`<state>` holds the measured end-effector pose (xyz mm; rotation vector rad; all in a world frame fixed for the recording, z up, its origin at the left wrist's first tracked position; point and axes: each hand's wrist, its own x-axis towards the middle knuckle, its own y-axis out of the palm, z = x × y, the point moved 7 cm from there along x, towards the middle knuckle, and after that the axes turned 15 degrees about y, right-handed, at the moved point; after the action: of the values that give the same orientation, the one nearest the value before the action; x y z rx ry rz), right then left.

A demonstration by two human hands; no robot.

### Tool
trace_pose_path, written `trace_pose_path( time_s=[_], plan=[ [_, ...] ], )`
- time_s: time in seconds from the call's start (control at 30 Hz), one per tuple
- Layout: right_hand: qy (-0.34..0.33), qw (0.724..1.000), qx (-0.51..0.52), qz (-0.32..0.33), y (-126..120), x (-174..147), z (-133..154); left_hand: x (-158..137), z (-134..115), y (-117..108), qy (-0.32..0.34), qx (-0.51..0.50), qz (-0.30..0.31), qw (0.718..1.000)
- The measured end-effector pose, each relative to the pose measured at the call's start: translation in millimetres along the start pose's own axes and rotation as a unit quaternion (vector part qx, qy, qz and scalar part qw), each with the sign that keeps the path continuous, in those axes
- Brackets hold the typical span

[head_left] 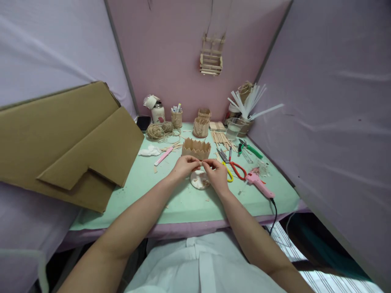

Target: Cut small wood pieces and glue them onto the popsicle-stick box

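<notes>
My left hand (187, 166) and my right hand (217, 174) meet fingertip to fingertip above the middle of the table. Both are closed in a pinch around something small and pale, too small to make out. Just under them lies a round white dish (198, 182), partly covered by my right hand, with reddish-brown bits on it. Directly beyond my fingers stands a brown ring with a zigzag top edge (196, 149). Scissors with red and yellow handles (233, 166) lie right of my right hand. A pink glue gun (259, 185) rests farther right.
Cardboard sheets (76, 134) lean over the left side. A pink craft knife (164, 156), twine (155, 132), wooden sticks (221, 139), green-handled pliers (253, 150) and a clear cup (233, 129) are on the table. Stick-covered pots (200, 127) stand at the back. A wooden swing (211, 64) hangs above.
</notes>
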<state>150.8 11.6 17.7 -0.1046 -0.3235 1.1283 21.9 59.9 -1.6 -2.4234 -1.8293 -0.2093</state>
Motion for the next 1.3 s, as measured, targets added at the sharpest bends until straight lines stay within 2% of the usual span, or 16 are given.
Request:
trace_pose_path(
  time_s=[0.53,1.3],
  plan=[
    [0.03,0.999,0.017,0.018,2.4,2.8,-7.8,-0.6,-0.9,0.7,0.004,-0.02,-0.015,1.0],
    [0.039,0.999,0.014,0.022,-1.6,3.6,-10.0,-1.0,-0.4,2.0,-0.007,-0.044,-0.014,0.999]
  ],
)
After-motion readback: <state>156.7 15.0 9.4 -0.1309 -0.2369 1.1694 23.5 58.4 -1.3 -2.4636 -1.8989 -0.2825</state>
